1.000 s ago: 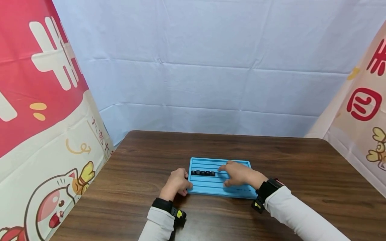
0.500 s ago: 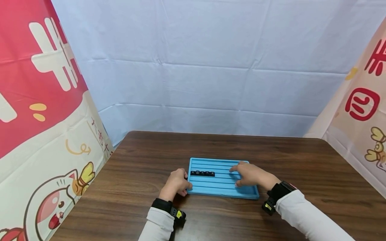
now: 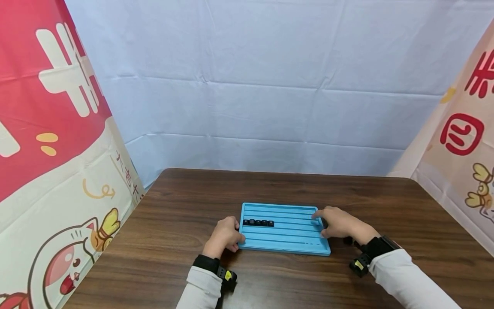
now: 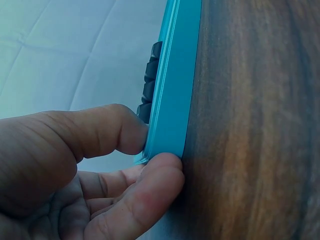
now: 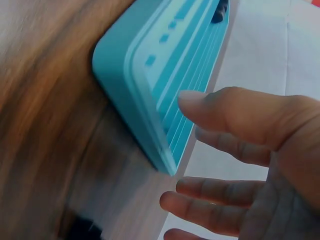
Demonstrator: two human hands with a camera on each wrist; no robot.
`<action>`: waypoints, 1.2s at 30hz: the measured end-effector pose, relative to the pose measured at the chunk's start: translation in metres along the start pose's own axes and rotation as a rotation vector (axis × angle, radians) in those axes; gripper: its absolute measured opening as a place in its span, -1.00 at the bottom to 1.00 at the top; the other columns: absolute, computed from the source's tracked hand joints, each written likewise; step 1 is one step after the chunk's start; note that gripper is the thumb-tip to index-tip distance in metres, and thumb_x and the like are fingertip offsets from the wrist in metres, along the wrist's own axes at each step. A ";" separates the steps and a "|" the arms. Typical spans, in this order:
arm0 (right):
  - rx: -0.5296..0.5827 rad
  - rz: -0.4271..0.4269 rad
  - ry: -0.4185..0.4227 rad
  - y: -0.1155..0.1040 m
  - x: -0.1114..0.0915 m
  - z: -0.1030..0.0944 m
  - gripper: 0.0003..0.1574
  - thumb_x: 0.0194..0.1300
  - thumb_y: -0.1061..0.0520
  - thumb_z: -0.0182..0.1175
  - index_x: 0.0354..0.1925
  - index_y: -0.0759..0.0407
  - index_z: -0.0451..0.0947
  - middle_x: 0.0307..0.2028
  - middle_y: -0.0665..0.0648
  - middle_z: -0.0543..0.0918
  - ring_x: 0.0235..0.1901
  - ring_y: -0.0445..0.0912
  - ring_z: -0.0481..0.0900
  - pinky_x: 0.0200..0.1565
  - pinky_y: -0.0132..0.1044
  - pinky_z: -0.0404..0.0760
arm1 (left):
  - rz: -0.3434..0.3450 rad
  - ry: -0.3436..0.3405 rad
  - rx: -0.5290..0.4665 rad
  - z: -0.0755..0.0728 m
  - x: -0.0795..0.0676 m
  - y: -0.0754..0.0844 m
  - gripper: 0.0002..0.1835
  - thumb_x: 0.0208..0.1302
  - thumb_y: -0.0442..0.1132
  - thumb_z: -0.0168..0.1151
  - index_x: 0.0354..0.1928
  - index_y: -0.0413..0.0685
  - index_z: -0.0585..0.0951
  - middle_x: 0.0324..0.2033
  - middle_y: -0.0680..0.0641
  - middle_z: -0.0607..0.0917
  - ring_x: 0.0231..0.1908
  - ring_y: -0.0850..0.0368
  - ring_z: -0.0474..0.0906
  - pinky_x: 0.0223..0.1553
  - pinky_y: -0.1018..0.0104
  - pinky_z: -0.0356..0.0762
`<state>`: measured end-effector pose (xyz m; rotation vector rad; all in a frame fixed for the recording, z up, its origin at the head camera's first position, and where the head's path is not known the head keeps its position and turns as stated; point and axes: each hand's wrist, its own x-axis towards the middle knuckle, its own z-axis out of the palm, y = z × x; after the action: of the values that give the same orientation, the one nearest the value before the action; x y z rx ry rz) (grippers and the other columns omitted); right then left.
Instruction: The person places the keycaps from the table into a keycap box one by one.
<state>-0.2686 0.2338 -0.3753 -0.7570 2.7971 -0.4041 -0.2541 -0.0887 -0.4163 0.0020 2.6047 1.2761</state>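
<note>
A light blue ridged tray [image 3: 285, 238] lies on the wooden table. Several small black keycaps [image 3: 258, 223] stand side by side in one of its grooves, starting at the left edge. My left hand [image 3: 224, 234] grips the tray's left edge; in the left wrist view the thumb [image 4: 131, 137] is on the rim beside the keycaps and a fingertip is against the side wall. At the opposite end, my right hand [image 3: 342, 223] has its fingers spread and nothing between them. Its thumb [image 5: 192, 106] is over the tray's right end; whether it touches cannot be told.
The dark brown table [image 3: 185, 193] extends around the tray on all sides. A pale cloth [image 3: 262, 107] hangs behind it, with printed banners [image 3: 50, 180] at left and right. Black wrist straps with cameras [image 3: 225, 274] sit on both forearms.
My right hand has moved right, from over the middle of the tray to its right edge, uncovering the grooves. The left hand, tray and row of keycaps stay in place.
</note>
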 end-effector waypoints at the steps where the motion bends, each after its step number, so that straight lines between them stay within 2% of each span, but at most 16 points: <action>1: 0.004 0.007 -0.001 0.002 -0.001 0.000 -0.45 0.07 0.27 0.34 0.06 0.33 0.48 -0.03 0.39 0.45 -0.05 0.28 0.42 -0.24 -0.03 0.53 | -0.001 -0.002 -0.001 0.000 0.000 0.000 -0.72 -0.01 -0.53 0.30 -0.29 -0.29 0.40 -0.60 -0.23 0.49 -0.75 0.06 0.52 -0.72 0.26 0.56; 5: 0.014 0.029 0.007 0.011 -0.005 0.001 -0.51 0.07 0.31 0.32 0.01 0.36 0.51 -0.09 0.32 0.51 -0.11 0.22 0.46 -0.27 -0.06 0.53 | -0.003 -0.005 -0.002 0.000 0.001 -0.001 -0.72 -0.02 -0.52 0.30 -0.29 -0.29 0.40 -0.59 -0.23 0.49 -0.75 0.05 0.53 -0.72 0.25 0.56; 9: 0.023 0.045 0.013 0.020 -0.008 0.001 -0.58 0.08 0.32 0.32 -0.05 0.38 0.53 -0.12 0.29 0.55 -0.10 0.24 0.48 -0.22 0.00 0.55 | 0.001 -0.004 0.001 0.000 0.001 -0.001 -0.71 -0.02 -0.52 0.29 -0.28 -0.28 0.40 -0.58 -0.22 0.49 -0.74 0.05 0.53 -0.72 0.26 0.56; 16: 0.072 0.082 0.022 0.033 -0.016 0.000 -0.60 0.09 0.31 0.31 -0.05 0.38 0.54 -0.11 0.31 0.56 -0.07 0.29 0.47 -0.17 0.08 0.54 | 0.000 0.000 0.002 0.001 0.001 -0.001 -0.70 -0.03 -0.52 0.29 -0.28 -0.28 0.39 -0.57 -0.23 0.48 -0.74 0.04 0.53 -0.71 0.26 0.56; 23: 0.064 0.113 0.021 0.045 -0.020 -0.003 -0.56 0.08 0.28 0.32 -0.03 0.37 0.53 -0.06 0.41 0.52 -0.09 0.28 0.48 -0.18 0.09 0.53 | 0.003 0.009 0.005 0.000 0.001 -0.002 -0.70 -0.03 -0.52 0.30 -0.28 -0.29 0.40 -0.57 -0.22 0.48 -0.75 0.06 0.53 -0.72 0.26 0.56; 31: 0.062 0.132 0.019 0.049 -0.020 -0.003 -0.58 0.08 0.26 0.32 -0.05 0.37 0.54 -0.09 0.40 0.54 -0.16 0.21 0.52 -0.21 0.07 0.53 | 0.006 0.005 0.002 0.000 0.002 -0.003 -0.70 -0.03 -0.52 0.30 -0.27 -0.29 0.40 -0.56 -0.23 0.47 -0.75 0.05 0.53 -0.71 0.26 0.56; 36: 0.043 0.152 0.021 0.050 -0.018 -0.002 -0.62 0.13 0.25 0.26 -0.07 0.42 0.53 -0.13 0.38 0.57 -0.16 0.24 0.52 -0.22 0.06 0.54 | 0.004 0.002 -0.004 0.000 0.002 -0.003 -0.70 -0.03 -0.52 0.30 -0.27 -0.28 0.39 -0.55 -0.23 0.47 -0.74 0.05 0.52 -0.71 0.25 0.56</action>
<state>-0.2772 0.2853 -0.3865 -0.5291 2.8312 -0.4457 -0.2561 -0.0904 -0.4186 0.0056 2.6054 1.2840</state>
